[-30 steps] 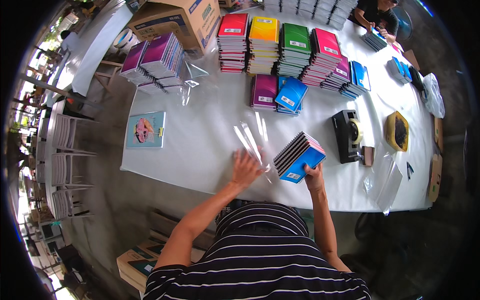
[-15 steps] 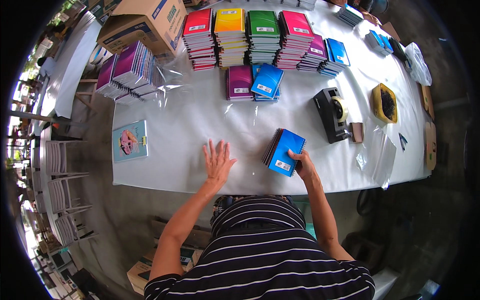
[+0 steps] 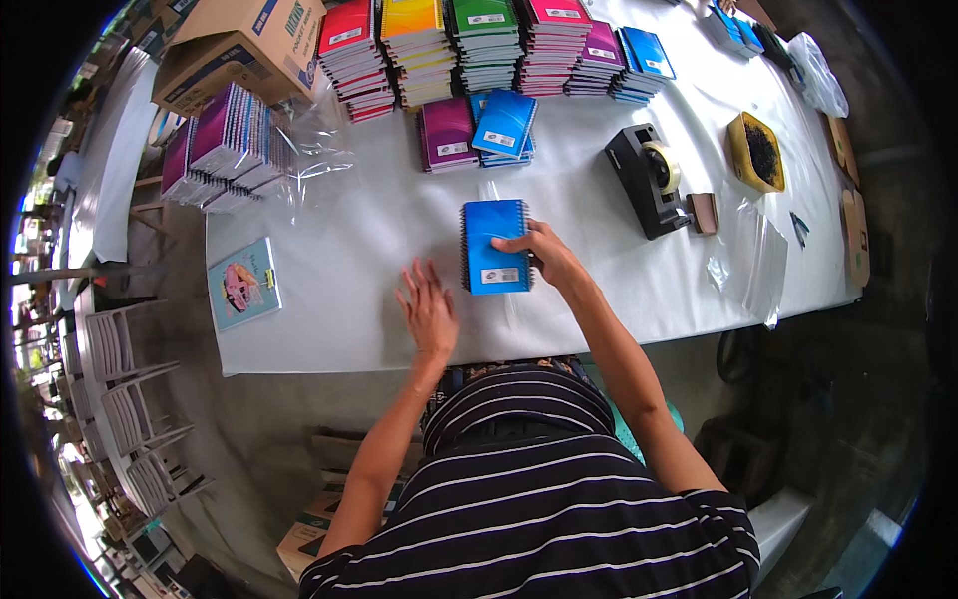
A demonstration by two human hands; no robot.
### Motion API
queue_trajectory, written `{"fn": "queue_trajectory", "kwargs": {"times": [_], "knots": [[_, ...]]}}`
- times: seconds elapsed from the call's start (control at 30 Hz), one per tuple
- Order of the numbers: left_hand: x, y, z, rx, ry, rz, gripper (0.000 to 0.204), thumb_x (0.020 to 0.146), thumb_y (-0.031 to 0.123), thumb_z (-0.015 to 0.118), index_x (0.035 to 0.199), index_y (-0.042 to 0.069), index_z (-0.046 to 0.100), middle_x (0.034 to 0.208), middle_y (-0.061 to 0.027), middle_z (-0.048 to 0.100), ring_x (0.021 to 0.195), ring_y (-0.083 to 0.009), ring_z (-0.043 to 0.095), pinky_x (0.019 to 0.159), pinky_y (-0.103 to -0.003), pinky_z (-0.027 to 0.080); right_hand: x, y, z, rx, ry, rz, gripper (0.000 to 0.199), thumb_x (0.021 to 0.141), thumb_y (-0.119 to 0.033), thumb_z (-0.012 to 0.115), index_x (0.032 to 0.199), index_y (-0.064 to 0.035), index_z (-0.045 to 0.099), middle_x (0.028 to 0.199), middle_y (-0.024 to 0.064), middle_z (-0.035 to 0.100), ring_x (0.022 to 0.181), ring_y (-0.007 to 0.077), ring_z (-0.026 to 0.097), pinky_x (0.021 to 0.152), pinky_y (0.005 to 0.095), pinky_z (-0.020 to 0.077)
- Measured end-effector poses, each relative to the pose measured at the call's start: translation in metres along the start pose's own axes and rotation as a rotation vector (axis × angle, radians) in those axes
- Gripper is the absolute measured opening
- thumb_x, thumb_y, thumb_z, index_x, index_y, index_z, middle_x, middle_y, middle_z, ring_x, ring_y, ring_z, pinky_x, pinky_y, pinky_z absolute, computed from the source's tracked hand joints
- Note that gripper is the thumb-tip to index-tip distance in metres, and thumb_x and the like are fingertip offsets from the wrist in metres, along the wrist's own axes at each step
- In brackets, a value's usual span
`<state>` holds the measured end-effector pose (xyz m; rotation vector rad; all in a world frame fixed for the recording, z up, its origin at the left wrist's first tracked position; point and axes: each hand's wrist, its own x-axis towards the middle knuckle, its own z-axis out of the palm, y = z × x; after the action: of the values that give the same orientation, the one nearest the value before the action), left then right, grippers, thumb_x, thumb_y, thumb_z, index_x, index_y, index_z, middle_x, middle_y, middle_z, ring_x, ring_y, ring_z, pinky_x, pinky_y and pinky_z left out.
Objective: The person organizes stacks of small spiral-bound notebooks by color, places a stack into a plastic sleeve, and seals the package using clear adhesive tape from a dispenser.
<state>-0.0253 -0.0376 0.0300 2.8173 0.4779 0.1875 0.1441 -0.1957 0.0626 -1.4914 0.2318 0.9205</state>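
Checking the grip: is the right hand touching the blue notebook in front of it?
Touching: the head view shows the right hand with its thumb across the blue notebook.

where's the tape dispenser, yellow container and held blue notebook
Tape dispenser (image 3: 640, 183): head view, black body
Yellow container (image 3: 739, 158): head view, left wall
Held blue notebook (image 3: 481, 260): head view, front cover

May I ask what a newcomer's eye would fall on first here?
The row of red, yellow, green and pink notebook stacks across the top stands out. Nearer, the right hand holds a blue-topped notebook bundle; a black tape dispenser stands beyond it to the right.
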Motion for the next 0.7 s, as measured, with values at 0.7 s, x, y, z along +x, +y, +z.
{"fn": "queue_trajectory", "kwargs": {"times": [0.7], "knots": [[0.042, 0.046, 0.004, -0.877, -0.392, -0.362, 0.056, 0.097, 0.026, 0.05, 0.143, 0.0, 0.033, 0.107, -0.0239, 0.065, 0.1, -0.0344, 0.064, 0.086, -0.041, 0.048, -0.01, 0.073, 0.014, -0.531, 0.417, -0.423, 0.048, 0.098, -0.019, 0.048, 0.135, 0.0081, 0.036, 0.119, 0.0318, 0.049, 0.106, 0.045, 0.052, 0.091, 0.049, 0.0425]]}}
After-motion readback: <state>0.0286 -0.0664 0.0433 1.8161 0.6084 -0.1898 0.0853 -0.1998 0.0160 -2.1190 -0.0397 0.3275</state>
